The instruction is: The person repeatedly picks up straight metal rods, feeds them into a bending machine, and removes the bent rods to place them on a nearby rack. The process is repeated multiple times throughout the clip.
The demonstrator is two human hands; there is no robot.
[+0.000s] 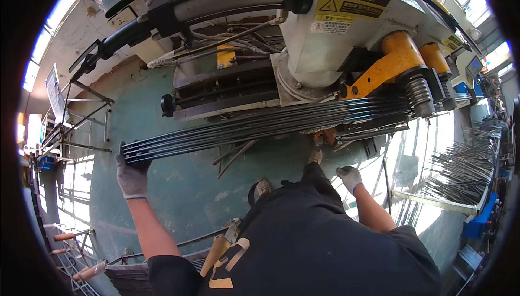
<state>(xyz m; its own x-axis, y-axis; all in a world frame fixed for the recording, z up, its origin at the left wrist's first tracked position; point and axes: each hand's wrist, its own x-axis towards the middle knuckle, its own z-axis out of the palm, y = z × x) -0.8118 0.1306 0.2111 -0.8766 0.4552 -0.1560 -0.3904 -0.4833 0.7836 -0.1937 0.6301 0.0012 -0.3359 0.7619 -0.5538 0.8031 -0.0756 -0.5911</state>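
"So, where do the rods lie?"

"They run across in front of the worker, from just below 9 o'clock to just above 3 o'clock, side by side in a flat sheaf. Their right stretch passes close by the yellow arm of the machine, and the coiled springs toward 2 o'clock partly hide it."

"And the hands?"

"The left hand, gloved, has its fingers wrapped around the left end of the sheaf, just below 9 o'clock. The right hand, gloved too, hangs clear of the rods at 4 o'clock; its fingers are bent, but whether they close on anything cannot be told."

"What makes for a good hold here?"

"Probably an even one: the left fingers should take in every rod so that none slides out, with the ends flush and the sheaf borne level. Rods this long and thin will likely sag or fan apart if the grip loosens."

"And the other side?"

"It seems wise to have the right hand well away from the yellow arm and springs. Should the sheaf need steadying, the right hand would best support it from below, around mid-length."
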